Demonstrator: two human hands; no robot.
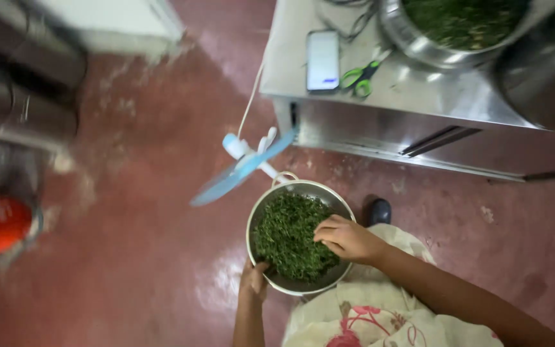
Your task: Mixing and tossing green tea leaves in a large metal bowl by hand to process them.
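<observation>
Below colander rim, left hand grips it, fingers prob. hidden; right hand loose on greens.

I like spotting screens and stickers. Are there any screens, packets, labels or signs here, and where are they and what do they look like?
Phone: lies flat on the steel table, left of the green scissors; a rectangle with rounded corners, its screen lit pale bluish white.
No packets, labels or signs can be made out; the things at the left edge are too blurred to tell.
</observation>
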